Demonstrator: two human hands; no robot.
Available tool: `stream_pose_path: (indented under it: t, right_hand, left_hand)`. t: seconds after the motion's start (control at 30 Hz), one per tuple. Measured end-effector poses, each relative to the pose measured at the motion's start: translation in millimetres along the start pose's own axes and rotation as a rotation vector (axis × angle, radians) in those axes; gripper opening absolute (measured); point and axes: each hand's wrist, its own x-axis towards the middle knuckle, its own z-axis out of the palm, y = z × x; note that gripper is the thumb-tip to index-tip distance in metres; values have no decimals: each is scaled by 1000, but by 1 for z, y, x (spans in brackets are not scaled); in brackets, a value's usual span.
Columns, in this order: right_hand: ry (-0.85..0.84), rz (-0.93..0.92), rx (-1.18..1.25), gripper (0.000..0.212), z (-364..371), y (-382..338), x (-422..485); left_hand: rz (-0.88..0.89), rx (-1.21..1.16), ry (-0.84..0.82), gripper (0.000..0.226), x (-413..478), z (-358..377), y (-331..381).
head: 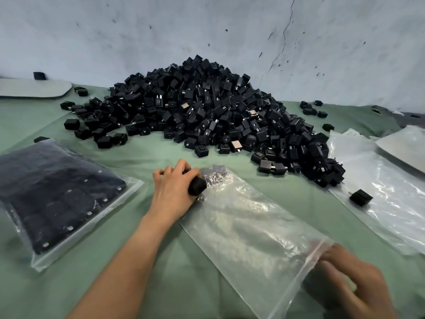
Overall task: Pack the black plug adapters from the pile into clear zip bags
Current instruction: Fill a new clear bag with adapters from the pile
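Note:
A big pile of black plug adapters (211,111) lies on the green cloth against the wall. In front of it a clear zip bag (248,229) lies slantwise, flat, with a few dark adapters showing at its far end. My left hand (171,187) grips a black adapter (197,185) at the bag's far left corner. My right hand (354,279) pinches the bag's zip edge at the near right; its fingers are blurred.
A filled zip bag of adapters (57,199) lies at the left. A stack of unused clear bags (379,180) lies at the right with one loose adapter (360,197) on it. Stray adapters are scattered around the pile. A grey pad (32,88) sits at the far left.

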Motion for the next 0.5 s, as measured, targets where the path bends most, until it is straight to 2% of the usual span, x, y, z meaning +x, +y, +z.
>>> stream_pose_path:
  t: [0.03,0.1,0.17,0.23,0.3,0.4,0.5]
  right_hand:
    - [144,2,6,25,-1,-3,2]
    - [331,18,-13,36,1,-16,14]
    - [376,-23,24,37,5,-26,28]
    - [307,-130,-9,32,20,-43,44]
    - [110,-236,-34,25,41,-54,56]
    - [-138,-270,-126,25,66,-64,70]
    - [-125,-222,-175,23,77,-63,75]
  left_hand:
    - [-8,-14,9,25,0,-1,0]
    - [21,-75,80,24,0,-4,3]
    - [130,-172,185,24,-1,-7,14]
    - [218,-229,228,28,-7,-11,31]
    - [252,-221,222,31,-14,-12,45]
    - [281,-144,180,38,-21,-11,53]
    - [266,-138,139,34,-21,-12,55]
